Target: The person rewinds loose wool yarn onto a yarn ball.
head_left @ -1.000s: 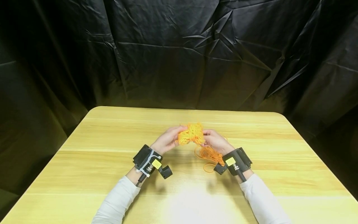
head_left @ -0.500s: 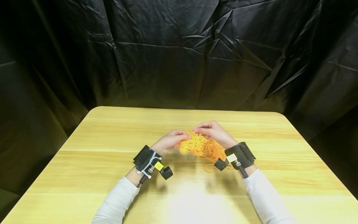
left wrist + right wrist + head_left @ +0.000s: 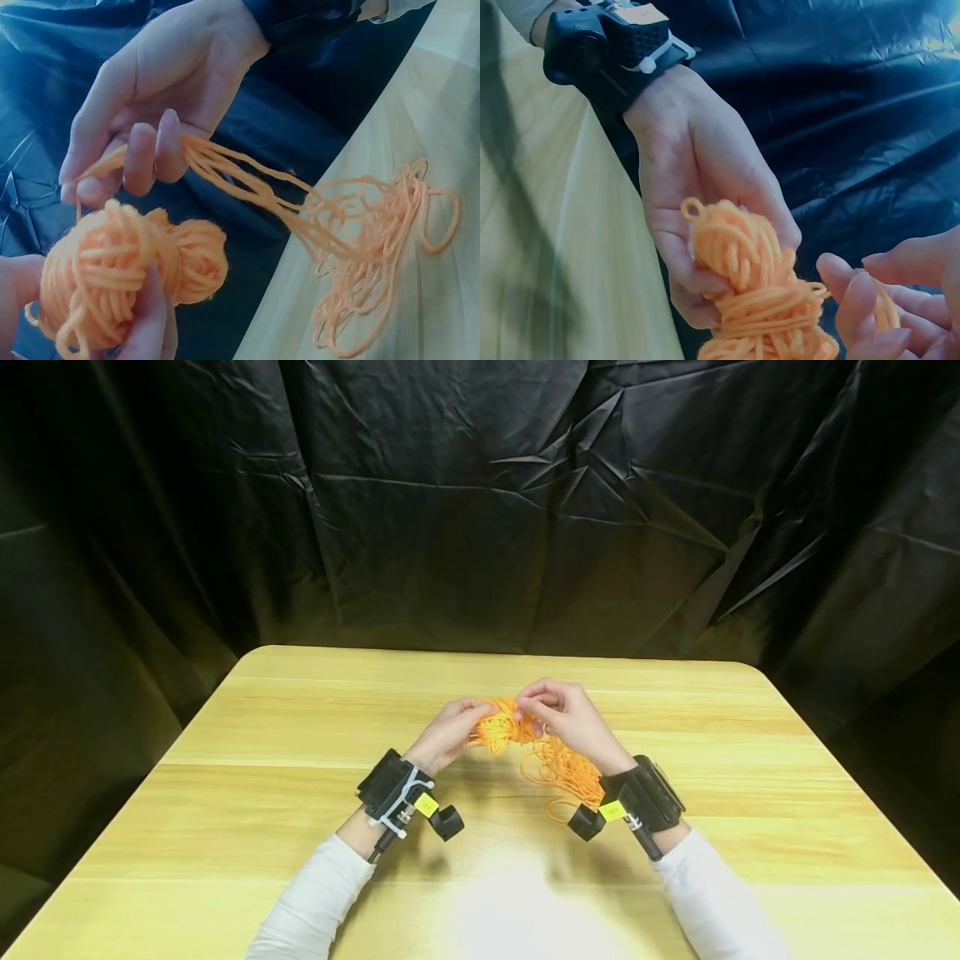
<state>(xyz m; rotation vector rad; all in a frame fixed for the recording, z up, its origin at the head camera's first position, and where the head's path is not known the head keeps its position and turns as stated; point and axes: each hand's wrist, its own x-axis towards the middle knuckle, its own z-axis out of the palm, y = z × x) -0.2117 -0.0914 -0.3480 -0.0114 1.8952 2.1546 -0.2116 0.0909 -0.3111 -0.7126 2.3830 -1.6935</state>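
A bundle of orange yarn [image 3: 497, 728], wrapped round its middle, is held above the table by my left hand [image 3: 447, 733]. In the right wrist view the left fingers curl round one end of the bundle [image 3: 739, 251]. At the other side my right hand [image 3: 573, 722] pinches a strand between thumb and index finger, close to the bundle. The left wrist view shows several loose strands [image 3: 255, 184] running through the right hand's curled fingers. They lead down to a loose tangle of the same yarn [image 3: 367, 244] on the table.
The wooden table [image 3: 300, 852] spreads out on all sides of the hands. Black sheeting [image 3: 435, 560] hangs behind its far edge. Each wrist carries a strapped camera, and the right one [image 3: 587, 821] sits close to the loose yarn.
My right hand has gone from the bundle's right end to above it and now pinches a strand. The bundle dipped toward the loose yarn, then rose again, turned in my left hand.
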